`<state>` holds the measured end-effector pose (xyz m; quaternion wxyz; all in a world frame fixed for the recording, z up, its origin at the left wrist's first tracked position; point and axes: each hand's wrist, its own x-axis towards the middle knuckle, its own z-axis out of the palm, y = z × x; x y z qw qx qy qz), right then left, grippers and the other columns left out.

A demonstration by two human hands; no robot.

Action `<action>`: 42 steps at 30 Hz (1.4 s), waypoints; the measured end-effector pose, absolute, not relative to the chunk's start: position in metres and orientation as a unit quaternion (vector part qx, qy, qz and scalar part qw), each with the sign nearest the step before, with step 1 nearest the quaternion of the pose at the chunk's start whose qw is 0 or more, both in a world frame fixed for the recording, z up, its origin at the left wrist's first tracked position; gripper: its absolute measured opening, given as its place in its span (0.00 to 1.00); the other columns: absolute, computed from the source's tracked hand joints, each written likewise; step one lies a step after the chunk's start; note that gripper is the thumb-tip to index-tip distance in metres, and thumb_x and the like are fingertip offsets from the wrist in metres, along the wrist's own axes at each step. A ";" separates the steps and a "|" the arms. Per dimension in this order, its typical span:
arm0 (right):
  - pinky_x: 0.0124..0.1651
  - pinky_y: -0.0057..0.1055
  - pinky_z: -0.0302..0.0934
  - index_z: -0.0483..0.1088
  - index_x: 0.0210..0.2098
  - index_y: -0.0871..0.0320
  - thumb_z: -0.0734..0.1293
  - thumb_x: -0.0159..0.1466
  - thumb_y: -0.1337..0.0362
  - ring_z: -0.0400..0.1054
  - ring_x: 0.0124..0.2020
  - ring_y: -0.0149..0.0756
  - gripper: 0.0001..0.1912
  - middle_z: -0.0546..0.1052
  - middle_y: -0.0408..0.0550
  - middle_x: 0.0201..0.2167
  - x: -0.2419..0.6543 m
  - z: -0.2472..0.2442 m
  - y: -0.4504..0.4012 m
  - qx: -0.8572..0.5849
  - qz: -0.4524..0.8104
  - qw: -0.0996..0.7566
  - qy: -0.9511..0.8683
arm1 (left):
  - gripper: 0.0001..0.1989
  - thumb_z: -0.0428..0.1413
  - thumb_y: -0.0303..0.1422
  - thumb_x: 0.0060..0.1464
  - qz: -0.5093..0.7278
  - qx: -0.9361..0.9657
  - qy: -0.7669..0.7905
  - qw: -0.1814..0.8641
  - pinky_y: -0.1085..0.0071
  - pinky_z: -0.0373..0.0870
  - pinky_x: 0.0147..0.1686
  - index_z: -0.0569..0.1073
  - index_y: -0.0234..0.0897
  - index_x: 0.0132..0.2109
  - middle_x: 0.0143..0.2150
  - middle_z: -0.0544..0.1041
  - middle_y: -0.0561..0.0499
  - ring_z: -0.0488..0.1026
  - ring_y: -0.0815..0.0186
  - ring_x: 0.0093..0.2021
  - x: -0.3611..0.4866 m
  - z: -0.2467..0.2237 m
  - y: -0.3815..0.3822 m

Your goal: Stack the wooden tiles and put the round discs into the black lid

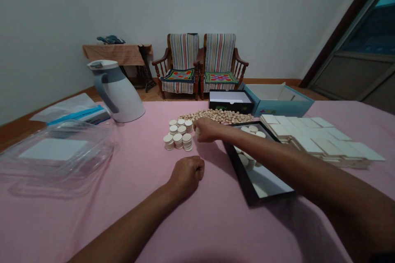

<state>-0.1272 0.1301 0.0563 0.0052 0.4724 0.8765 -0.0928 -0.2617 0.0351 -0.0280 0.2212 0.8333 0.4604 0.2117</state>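
My right hand (208,130) is closed on a small stack of pale round discs (198,132), its fingers mostly hiding them. Just left of it, several short stacks of the same discs (178,140) stand in close rows on the pink cloth. Nearer to me, my left hand (187,176) rests on the cloth as a loose fist, with nothing showing in it. Under my right forearm lies a shallow black-edged box lid (271,187) with a white inside. More pale discs (243,159) lie loose in its far part, partly covered by the arm.
Behind the stacks spreads a pile of small wooden pieces (219,116). Stacked pale square tiles (327,139) lie at the right. A black box (231,107) and a blue box (277,107) stand behind. At the left are a white jug (123,96) and clear plastic packaging (58,156).
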 end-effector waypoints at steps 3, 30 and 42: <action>0.33 0.28 0.57 0.72 0.40 0.63 0.66 0.48 0.71 0.69 0.38 0.42 0.17 0.76 0.56 0.38 -0.097 0.086 0.113 0.488 -0.077 -0.011 0.869 | 0.09 0.43 0.20 0.34 0.212 0.835 0.459 0.220 0.74 0.57 0.28 0.65 0.36 0.19 0.22 0.69 0.53 0.66 0.68 0.25 -0.261 -0.027 0.036; 0.37 0.30 0.54 0.65 0.37 0.60 0.62 0.53 0.73 0.64 0.36 0.35 0.10 0.69 0.51 0.38 0.031 0.063 -0.009 0.505 -0.146 -0.011 0.851 | 0.21 0.52 0.44 0.58 0.207 0.934 0.264 0.122 0.69 0.68 0.31 0.61 0.36 0.52 0.36 0.75 0.49 0.73 0.64 0.32 -0.189 0.002 -0.021; 0.35 0.29 0.53 0.65 0.37 0.60 0.62 0.53 0.72 0.63 0.35 0.35 0.11 0.69 0.51 0.38 0.018 0.059 -0.003 0.479 -0.155 -0.026 0.864 | 0.09 0.48 0.37 0.62 0.182 0.950 0.254 -0.004 0.73 0.63 0.22 0.62 0.37 0.35 0.27 0.72 0.54 0.69 0.68 0.23 -0.183 0.004 -0.018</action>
